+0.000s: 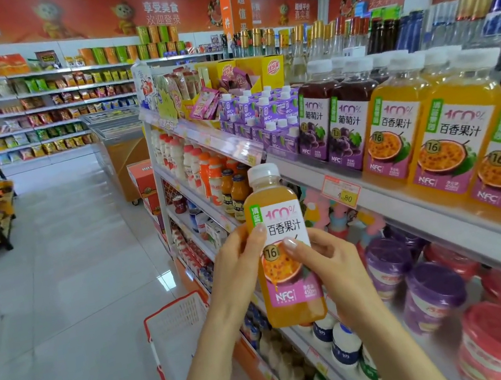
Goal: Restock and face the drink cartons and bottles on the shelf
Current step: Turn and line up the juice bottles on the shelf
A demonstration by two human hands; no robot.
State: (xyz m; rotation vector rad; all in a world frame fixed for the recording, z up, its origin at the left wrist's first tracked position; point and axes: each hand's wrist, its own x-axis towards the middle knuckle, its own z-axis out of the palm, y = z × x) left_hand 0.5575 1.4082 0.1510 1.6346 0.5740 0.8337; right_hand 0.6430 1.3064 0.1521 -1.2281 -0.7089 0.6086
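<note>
The person has the passion fruit juice bottle (283,251) held up in the aisle, just in front of the shelf (430,208) edge and a bit below the matching row of orange bottles (453,134). The left hand (241,258) wraps its fingers round the bottle's left side. The right hand (329,263) grips the right side, thumb on the label.

Biggest risk, I'd say: that row looks packed tight with no obvious gap, so pushing it in could knock a neighbour or the grape juice bottles (342,130) off the lip. A slip while regripping would drop it on the glossy white tile floor (70,255) near the red basket (181,336).

Purple cartons (265,110) sit further along. It's a bright shop aisle, with snack shelves (44,109) opposite.
</note>
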